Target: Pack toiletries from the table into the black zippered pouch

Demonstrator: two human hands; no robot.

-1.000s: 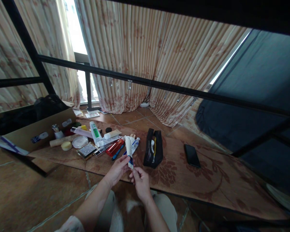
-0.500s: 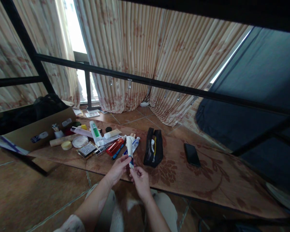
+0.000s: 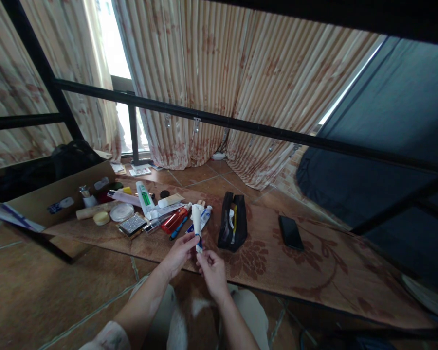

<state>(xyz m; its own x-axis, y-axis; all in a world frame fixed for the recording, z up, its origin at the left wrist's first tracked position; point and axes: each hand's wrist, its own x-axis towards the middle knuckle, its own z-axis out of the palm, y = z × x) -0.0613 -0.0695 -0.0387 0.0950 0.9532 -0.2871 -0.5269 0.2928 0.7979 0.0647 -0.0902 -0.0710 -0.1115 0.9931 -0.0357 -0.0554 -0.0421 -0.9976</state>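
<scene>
A white squeeze tube (image 3: 196, 221) with a blue band near its lower end is held upright over the front of the bench. My left hand (image 3: 182, 250) pinches its side with thumb and fingers. At the tube's bottom end, my right hand (image 3: 212, 272) has its fingertips closed on the tip. Behind it lies another white and blue tube (image 3: 205, 217). Just left are a blue pen (image 3: 178, 228) and a red bottle (image 3: 173, 221). To the right stands an open black pouch (image 3: 232, 222) with white and yellow items inside.
Several cosmetics, including a glitter-topped compact (image 3: 132, 224) and a green-white tube (image 3: 143, 197), crowd the patterned bench cover (image 3: 328, 272). A cardboard box (image 3: 73, 194) with dark contents sits left; a phone (image 3: 291, 232) lies right. A black metal rail (image 3: 211, 116) crosses before the curtains.
Both hands keep their hold on the white tube in almost the same place. The view has shifted very slightly; nothing else visibly moves.
</scene>
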